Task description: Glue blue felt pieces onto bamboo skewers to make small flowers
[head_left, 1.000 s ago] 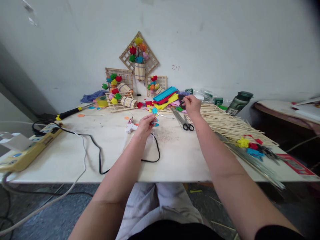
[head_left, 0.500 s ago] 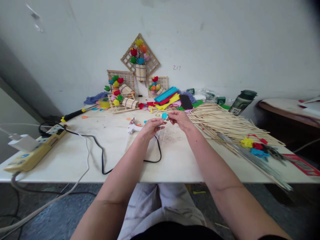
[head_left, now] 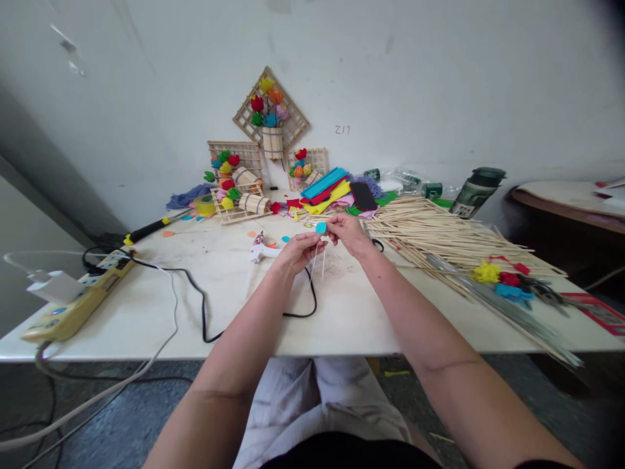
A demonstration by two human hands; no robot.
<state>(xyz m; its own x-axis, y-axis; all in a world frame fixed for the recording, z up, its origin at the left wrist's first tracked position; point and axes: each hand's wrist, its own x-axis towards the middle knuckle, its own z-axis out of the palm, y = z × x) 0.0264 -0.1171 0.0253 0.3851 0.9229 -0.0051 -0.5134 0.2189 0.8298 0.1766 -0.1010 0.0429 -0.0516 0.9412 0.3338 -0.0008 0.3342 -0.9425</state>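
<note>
Blue disc [head_left: 321, 228] with two pale stems [head_left: 323, 264], raised over the white table [head_left: 351, 319]; landmark, the white glue gun [head_left: 266, 253]. From my remote post I place the disc to the right of the gun and a little farther off than it. My left hand [head_left: 299, 251], just right of the gun, has thumb and finger clamped on the disc's lower left edge. My right hand [head_left: 349, 236], farther right of the gun, has its fingertips drawn together at the disc's other edge; whether they grip it or only touch it, I cannot tell.

Handling, in my judgement: I should let the left pinch bear the load and work the rim with light right fingertips, since so thin a disc would probably crease under a hard squeeze. I would also avoid twisting the stems.

Orientation: the disc's face is turned towards me. The stems' long axes run steeply down and towards me, lower ends free, the left one leaning towards the gun's side. The fingers hide their upper ends, so I cannot tell which stem joins the disc.
</note>
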